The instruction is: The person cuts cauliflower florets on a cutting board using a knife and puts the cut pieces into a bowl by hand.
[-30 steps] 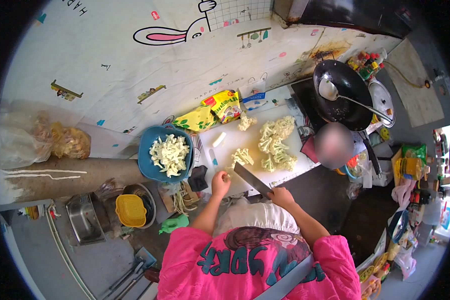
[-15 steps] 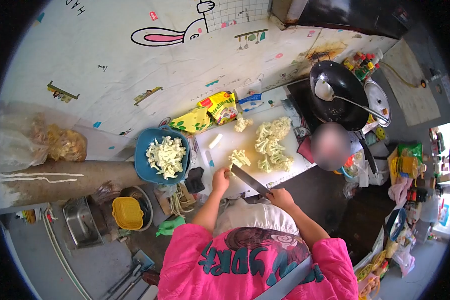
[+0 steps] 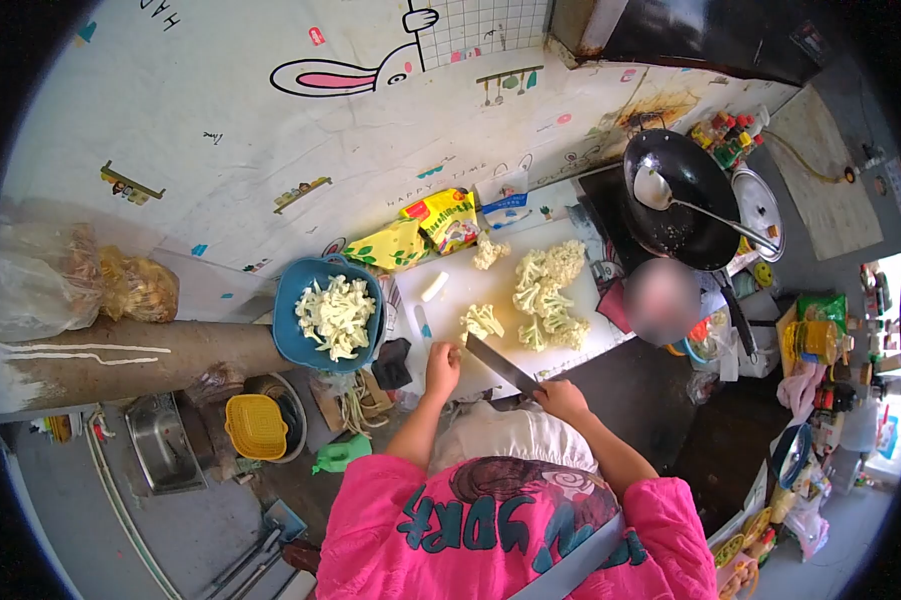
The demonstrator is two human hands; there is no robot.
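My right hand (image 3: 562, 399) is wrapped round the handle of a knife (image 3: 502, 367), whose blade points up and left over the front edge of the white cutting board (image 3: 447, 311). Close to the blade's tip is my left hand (image 3: 443, 368), its fingers curled; whether anything is in them is too small to tell. Just beyond the tip lies a small cut cauliflower piece (image 3: 482, 321). Larger cauliflower florets (image 3: 545, 290) fill the board's right part. Another floret (image 3: 489, 252) and a white stem piece (image 3: 434, 287) lie farther back. A blue basket (image 3: 284, 312) holds cut cauliflower (image 3: 337, 315).
A black wok (image 3: 705, 222) with a ladle (image 3: 653, 188) stands on the stove at the right. Yellow packages (image 3: 442, 220) lie behind the board. A dark cloth (image 3: 391, 364) is at its left edge. Below left are a yellow basket (image 3: 256, 427) and a metal sink (image 3: 160, 443).
The view has shifted slightly. My left hand has drawn back a little from the cut cauliflower piece, and the knife stays in my right hand at nearly the same spot.
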